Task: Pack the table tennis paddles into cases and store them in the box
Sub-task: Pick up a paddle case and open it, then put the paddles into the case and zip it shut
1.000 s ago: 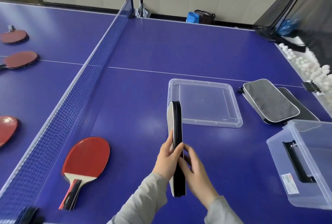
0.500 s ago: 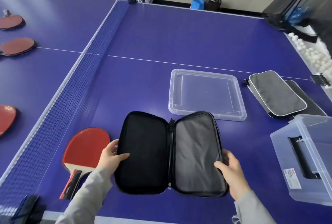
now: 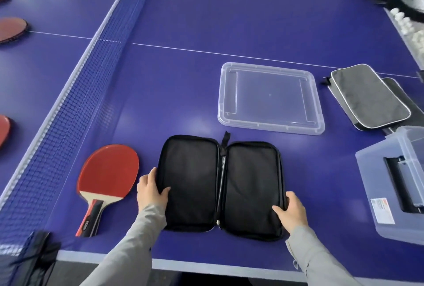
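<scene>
Case (image 3: 192, 184) lies open flat beside the paddle (image 3: 110, 171), left hand (image 3: 150, 190) and right hand (image 3: 292, 211) fingers clamped on its edges

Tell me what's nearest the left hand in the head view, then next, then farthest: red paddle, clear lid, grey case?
1. Red paddle, just left of the left hand gripping the black case.
2. Clear lid, ahead and rightward.
3. Grey case, far right, beyond the lid.

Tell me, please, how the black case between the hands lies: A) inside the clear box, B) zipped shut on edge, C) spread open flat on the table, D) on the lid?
C: the case lies open flat on the table, left hand and right hand gripping its outer edges.
</scene>
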Motion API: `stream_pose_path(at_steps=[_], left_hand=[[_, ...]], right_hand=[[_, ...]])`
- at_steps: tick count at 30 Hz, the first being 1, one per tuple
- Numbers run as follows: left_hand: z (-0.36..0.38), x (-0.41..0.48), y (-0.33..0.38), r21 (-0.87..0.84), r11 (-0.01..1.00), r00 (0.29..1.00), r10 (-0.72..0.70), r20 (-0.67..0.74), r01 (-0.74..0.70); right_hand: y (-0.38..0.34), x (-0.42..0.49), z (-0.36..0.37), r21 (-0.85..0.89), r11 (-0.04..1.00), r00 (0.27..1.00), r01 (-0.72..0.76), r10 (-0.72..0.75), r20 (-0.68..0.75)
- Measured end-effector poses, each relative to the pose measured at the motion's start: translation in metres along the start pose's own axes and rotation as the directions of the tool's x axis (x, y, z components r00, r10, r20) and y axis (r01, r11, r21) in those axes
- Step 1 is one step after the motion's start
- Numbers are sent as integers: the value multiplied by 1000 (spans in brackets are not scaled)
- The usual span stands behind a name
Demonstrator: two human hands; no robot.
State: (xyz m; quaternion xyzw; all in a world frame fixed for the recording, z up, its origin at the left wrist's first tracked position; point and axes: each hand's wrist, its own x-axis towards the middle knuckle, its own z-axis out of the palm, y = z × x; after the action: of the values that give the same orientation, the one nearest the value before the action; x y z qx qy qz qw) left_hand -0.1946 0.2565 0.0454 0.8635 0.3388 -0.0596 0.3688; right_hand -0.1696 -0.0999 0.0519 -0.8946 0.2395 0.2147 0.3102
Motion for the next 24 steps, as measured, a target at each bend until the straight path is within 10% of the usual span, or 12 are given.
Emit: stream_pose_path(at_steps=[12, 16, 24], left_hand=[[-33, -35, -48, 178, 977, 922, 173, -346, -117], [-68, -31, -91, 117, 985, 864, -55, -501, 131], [-92, -8, -121, 68, 938, 909, -310, -278, 340]], right_hand=[[14, -19, 1, 4, 987, 985, 163, -162, -54], [16, -24, 0, 0, 988, 987, 156, -156, -41], [12, -24, -2, -110, 982, 988, 153, -156, -15]])
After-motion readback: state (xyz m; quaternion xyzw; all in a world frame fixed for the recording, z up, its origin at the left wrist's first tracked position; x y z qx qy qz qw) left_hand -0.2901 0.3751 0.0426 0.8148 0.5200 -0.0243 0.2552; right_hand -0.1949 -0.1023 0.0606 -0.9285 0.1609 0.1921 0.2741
